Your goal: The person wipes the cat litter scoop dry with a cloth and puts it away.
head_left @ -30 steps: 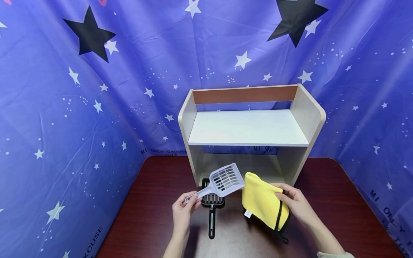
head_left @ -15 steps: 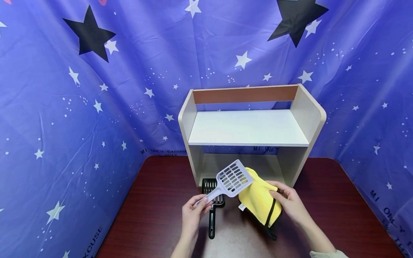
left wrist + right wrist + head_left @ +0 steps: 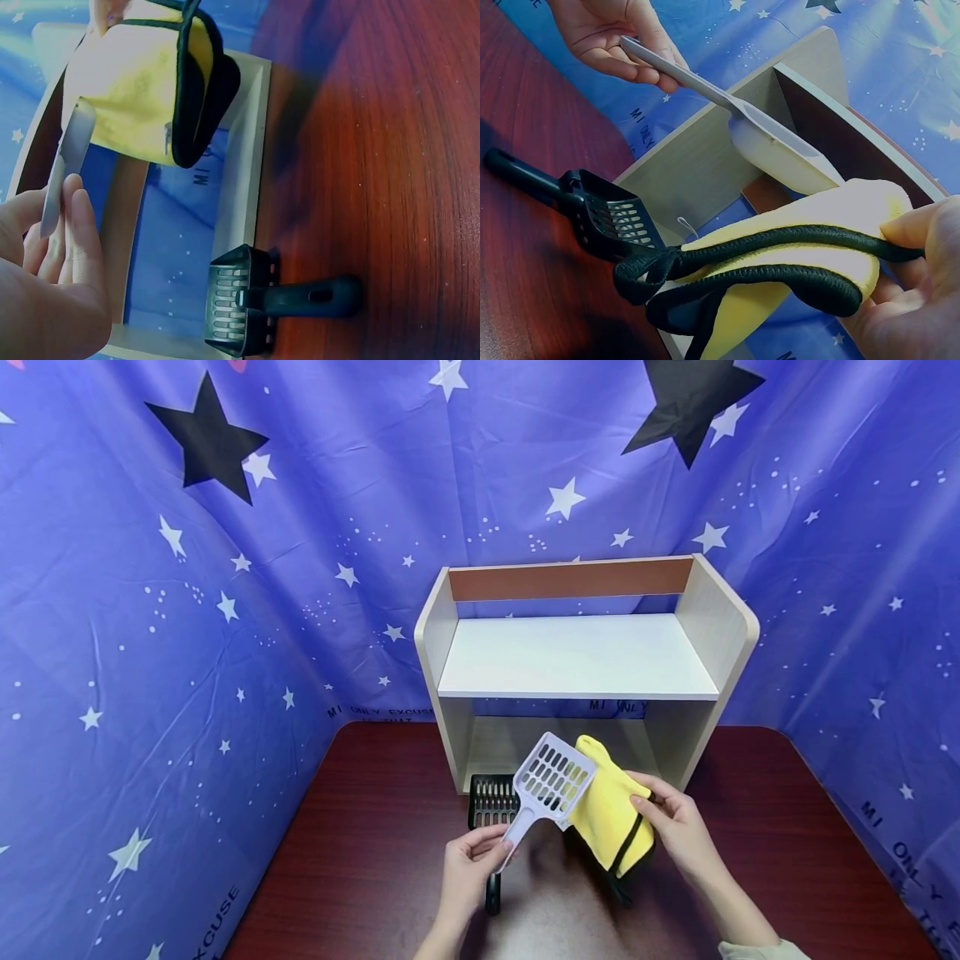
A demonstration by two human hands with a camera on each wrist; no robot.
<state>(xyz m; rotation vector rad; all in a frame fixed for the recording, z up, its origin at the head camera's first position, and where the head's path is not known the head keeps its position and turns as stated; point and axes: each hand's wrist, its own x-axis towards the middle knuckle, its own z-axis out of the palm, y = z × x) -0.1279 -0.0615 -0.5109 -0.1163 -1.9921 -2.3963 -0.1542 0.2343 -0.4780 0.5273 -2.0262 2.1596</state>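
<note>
My left hand (image 3: 471,868) pinches the handle of a pale grey slotted litter scoop (image 3: 553,777), its head tilted up and to the right. With thumb and fingers my right hand (image 3: 678,827) grips a folded yellow cloth (image 3: 611,818) edged in black trim, which has a loop at its lower corner. In the head view the scoop's head overlaps the cloth's left side; the right wrist view shows the scoop tip (image 3: 832,180) right at the cloth. On the table below lies a black slotted litter scoop (image 3: 307,296), partly hidden behind the left hand and grey scoop in the head view.
A small two-tier shelf unit (image 3: 577,656) with a white middle board stands at the back of the dark red wooden table (image 3: 360,827). Blue star-patterned curtains (image 3: 300,568) hang behind and along both sides.
My left hand has moved right with the grey scoop, bringing its head over the cloth's edge. The right hand has shifted the cloth slightly left and up. The black scoop has stayed put.
</note>
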